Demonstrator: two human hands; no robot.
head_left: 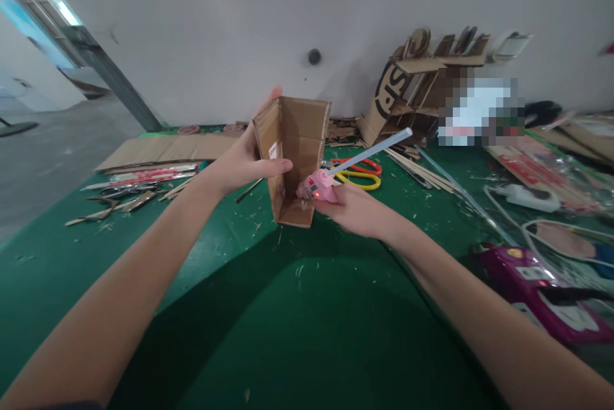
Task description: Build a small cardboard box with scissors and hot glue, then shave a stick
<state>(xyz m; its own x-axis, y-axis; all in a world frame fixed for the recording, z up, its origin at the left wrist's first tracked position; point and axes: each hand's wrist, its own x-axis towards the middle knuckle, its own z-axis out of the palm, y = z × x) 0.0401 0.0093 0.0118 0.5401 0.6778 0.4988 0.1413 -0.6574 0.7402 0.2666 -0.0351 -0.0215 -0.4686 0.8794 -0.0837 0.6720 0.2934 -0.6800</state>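
My left hand (259, 157) grips a cardboard box piece (303, 132) by its left wall, thumb inside and fingers behind. The piece stands upright with its open side facing me. In my right hand (352, 205) is a pink hot glue gun (325, 187), a small red light glowing on it. A long translucent glue stick (374, 149) juts from its back, up to the right. The gun's nozzle end points into the lower part of the cardboard; its tip is hard to make out. Behind the gun lie scissors with red and yellow handles (357, 176).
A cardboard shelf model (407, 87) stands against the wall at the back right. Wooden sticks (422, 170) lie before it. Flat cardboard (163, 151) and packaged sticks (144, 174) are at left. A magenta device (542, 291) and white cables sit at right on the green table (307, 320).
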